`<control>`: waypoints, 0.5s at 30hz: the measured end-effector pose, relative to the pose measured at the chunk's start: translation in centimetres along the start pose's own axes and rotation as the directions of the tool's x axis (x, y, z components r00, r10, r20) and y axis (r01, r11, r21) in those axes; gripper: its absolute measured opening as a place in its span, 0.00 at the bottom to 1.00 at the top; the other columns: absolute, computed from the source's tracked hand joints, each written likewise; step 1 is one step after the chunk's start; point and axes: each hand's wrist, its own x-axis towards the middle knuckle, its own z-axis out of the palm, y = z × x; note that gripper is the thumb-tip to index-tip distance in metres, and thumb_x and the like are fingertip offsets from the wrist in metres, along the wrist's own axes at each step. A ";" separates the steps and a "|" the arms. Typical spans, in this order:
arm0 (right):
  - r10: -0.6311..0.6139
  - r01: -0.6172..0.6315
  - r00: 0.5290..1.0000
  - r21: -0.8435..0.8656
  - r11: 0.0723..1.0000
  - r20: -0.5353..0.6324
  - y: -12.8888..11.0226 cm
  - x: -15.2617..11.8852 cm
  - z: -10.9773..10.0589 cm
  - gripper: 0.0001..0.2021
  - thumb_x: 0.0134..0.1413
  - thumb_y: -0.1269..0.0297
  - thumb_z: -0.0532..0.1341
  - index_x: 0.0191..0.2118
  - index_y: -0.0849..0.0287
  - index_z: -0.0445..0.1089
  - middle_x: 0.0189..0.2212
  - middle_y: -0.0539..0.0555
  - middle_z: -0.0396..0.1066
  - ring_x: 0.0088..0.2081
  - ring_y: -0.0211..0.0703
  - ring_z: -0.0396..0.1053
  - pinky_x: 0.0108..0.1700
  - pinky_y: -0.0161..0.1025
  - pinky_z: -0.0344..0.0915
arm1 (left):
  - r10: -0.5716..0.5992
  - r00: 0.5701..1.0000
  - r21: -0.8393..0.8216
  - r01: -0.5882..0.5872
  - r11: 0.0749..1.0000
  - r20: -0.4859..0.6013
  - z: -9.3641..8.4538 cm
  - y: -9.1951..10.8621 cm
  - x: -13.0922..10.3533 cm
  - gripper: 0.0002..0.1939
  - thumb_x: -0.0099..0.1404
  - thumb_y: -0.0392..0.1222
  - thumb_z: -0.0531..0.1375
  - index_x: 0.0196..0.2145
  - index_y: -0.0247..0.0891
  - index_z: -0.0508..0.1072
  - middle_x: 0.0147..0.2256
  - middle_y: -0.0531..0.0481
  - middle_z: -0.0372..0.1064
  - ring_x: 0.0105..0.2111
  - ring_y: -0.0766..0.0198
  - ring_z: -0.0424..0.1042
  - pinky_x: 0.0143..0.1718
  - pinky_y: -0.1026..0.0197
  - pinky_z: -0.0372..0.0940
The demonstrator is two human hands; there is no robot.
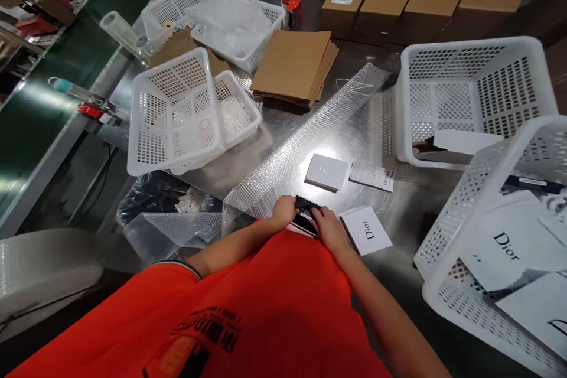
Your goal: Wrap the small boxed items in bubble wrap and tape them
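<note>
A small black item (305,220) lies close against my body at the table's near edge. My left hand (284,211) is closed on its left end, and my right hand (328,228) grips it from the right with bent fingers. Just beyond them sits a pale grey Dior box (326,172), with a printed paper slip (372,176) to its right. A white Dior envelope or card (366,230) rests right of my right hand. A long strip of bubble wrap (305,136) runs diagonally across the metal table behind my left hand.
White baskets stand at the left (175,112), back right (473,50) and near right (447,236), the last holding Dior packets. Flat cardboard (292,65) is stacked behind the wrap. Brown boxes (394,0) line the back, near a red tape dispenser (292,7).
</note>
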 end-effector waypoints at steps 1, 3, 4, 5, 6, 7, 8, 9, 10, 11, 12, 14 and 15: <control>0.002 -0.002 1.000 -0.006 1.000 -0.004 -0.1 0.0 0.0 0.09 0.62 0.66 0.58 0.46 0.54 0.72 0.39 0.57 0.70 0.39 0.47 0.67 0.33 0.38 0.57 | -0.002 1.000 0.048 0.002 0.999 0.003 -0.1 0.3 0.0 0.07 0.60 0.33 0.64 0.37 0.33 0.79 0.41 0.36 0.77 0.50 0.47 0.73 0.53 0.52 0.65; 0.007 -0.007 1.000 -0.013 1.000 -0.005 -0.2 -0.1 0.1 0.11 0.62 0.66 0.57 0.47 0.54 0.73 0.39 0.57 0.70 0.39 0.47 0.66 0.32 0.38 0.56 | -0.012 1.000 0.139 0.010 0.990 0.013 -0.4 0.7 -0.1 0.08 0.60 0.35 0.65 0.39 0.33 0.78 0.43 0.34 0.76 0.50 0.45 0.73 0.53 0.51 0.65; 0.012 -0.012 1.000 -0.012 1.000 -0.002 -0.2 -0.1 0.2 0.11 0.63 0.66 0.57 0.46 0.54 0.74 0.39 0.57 0.71 0.39 0.47 0.66 0.32 0.38 0.55 | -0.018 1.000 0.175 0.015 0.984 0.018 -0.6 0.9 0.0 0.09 0.60 0.37 0.66 0.40 0.33 0.78 0.43 0.34 0.76 0.50 0.44 0.73 0.52 0.51 0.65; 0.017 -0.017 1.000 -0.012 1.000 0.001 -0.2 -0.2 0.3 0.11 0.63 0.66 0.56 0.47 0.54 0.75 0.39 0.57 0.71 0.39 0.47 0.66 0.31 0.38 0.55 | -0.024 0.999 0.207 0.018 0.978 0.023 -0.7 1.1 0.0 0.10 0.60 0.38 0.66 0.40 0.33 0.78 0.44 0.34 0.76 0.50 0.44 0.74 0.51 0.51 0.66; 0.020 -0.020 1.000 -0.014 1.000 0.002 -0.1 -0.2 0.4 0.12 0.64 0.65 0.56 0.48 0.53 0.75 0.39 0.57 0.71 0.39 0.47 0.66 0.30 0.38 0.54 | -0.029 0.999 0.234 0.021 0.972 0.028 -0.9 1.2 0.1 0.11 0.60 0.39 0.67 0.41 0.34 0.78 0.44 0.34 0.76 0.50 0.45 0.74 0.51 0.51 0.66; 0.020 -0.020 1.000 -0.018 1.000 0.000 0.0 -0.3 0.5 0.13 0.64 0.65 0.55 0.49 0.53 0.75 0.39 0.58 0.72 0.39 0.47 0.67 0.30 0.39 0.53 | -0.033 0.999 0.257 0.024 0.966 0.031 -1.1 1.3 0.3 0.12 0.60 0.40 0.67 0.41 0.34 0.78 0.44 0.34 0.76 0.50 0.45 0.73 0.50 0.51 0.66; 0.018 -0.018 1.000 -0.023 1.000 -0.006 0.1 -0.4 0.6 0.14 0.65 0.65 0.54 0.50 0.53 0.75 0.39 0.58 0.72 0.39 0.48 0.67 0.30 0.39 0.53 | -0.035 0.999 0.277 0.024 0.961 0.032 -1.2 1.4 0.4 0.12 0.59 0.41 0.68 0.41 0.34 0.78 0.44 0.34 0.76 0.50 0.45 0.73 0.50 0.52 0.66; 0.013 -0.013 1.000 -0.029 0.999 -0.014 0.2 -0.4 0.7 0.15 0.66 0.64 0.54 0.51 0.53 0.75 0.38 0.58 0.73 0.39 0.48 0.67 0.30 0.39 0.53 | -0.035 0.999 0.293 0.024 0.956 0.033 -1.4 1.4 0.5 0.13 0.59 0.42 0.68 0.41 0.34 0.78 0.44 0.34 0.76 0.50 0.45 0.74 0.50 0.52 0.66; 0.007 -0.008 1.000 -0.033 0.999 -0.023 0.2 -0.5 0.8 0.16 0.66 0.64 0.53 0.52 0.53 0.75 0.37 0.58 0.73 0.39 0.48 0.67 0.31 0.39 0.54 | -0.035 0.999 0.307 0.023 0.952 0.034 -1.6 1.5 0.6 0.14 0.58 0.43 0.69 0.40 0.34 0.78 0.44 0.34 0.76 0.49 0.45 0.74 0.49 0.53 0.66; 0.004 -0.005 0.999 -0.032 0.999 -0.034 0.3 -0.5 0.9 0.16 0.66 0.64 0.53 0.51 0.53 0.75 0.36 0.58 0.73 0.39 0.48 0.67 0.32 0.39 0.55 | -0.032 0.999 0.318 0.019 0.948 0.034 -1.8 1.5 0.7 0.14 0.57 0.44 0.70 0.40 0.34 0.78 0.43 0.34 0.76 0.49 0.44 0.74 0.48 0.53 0.67; 0.003 -0.004 0.999 -0.023 1.000 -0.045 0.4 -0.5 0.9 0.15 0.66 0.64 0.53 0.51 0.52 0.75 0.36 0.57 0.73 0.39 0.47 0.68 0.32 0.39 0.55 | -0.024 0.999 0.327 0.011 0.945 0.035 -1.9 1.5 0.6 0.15 0.57 0.45 0.70 0.39 0.34 0.78 0.43 0.34 0.76 0.48 0.44 0.74 0.48 0.53 0.67; 0.012 -0.011 0.998 0.016 1.000 -0.069 0.4 -0.6 1.0 0.14 0.65 0.64 0.54 0.49 0.51 0.76 0.34 0.56 0.73 0.37 0.46 0.68 0.33 0.38 0.57 | 0.008 0.999 0.340 -0.020 0.940 0.038 -2.2 1.4 0.1 0.14 0.59 0.46 0.68 0.40 0.35 0.77 0.43 0.35 0.76 0.48 0.44 0.74 0.48 0.52 0.66; 0.024 -0.020 0.996 0.051 0.998 -0.089 0.5 -0.7 1.1 0.14 0.65 0.63 0.54 0.49 0.52 0.76 0.34 0.56 0.73 0.37 0.46 0.68 0.34 0.38 0.58 | 0.029 0.999 0.342 -0.040 0.939 0.038 -2.3 1.3 -0.3 0.14 0.61 0.47 0.67 0.41 0.36 0.77 0.43 0.36 0.76 0.48 0.44 0.74 0.48 0.53 0.66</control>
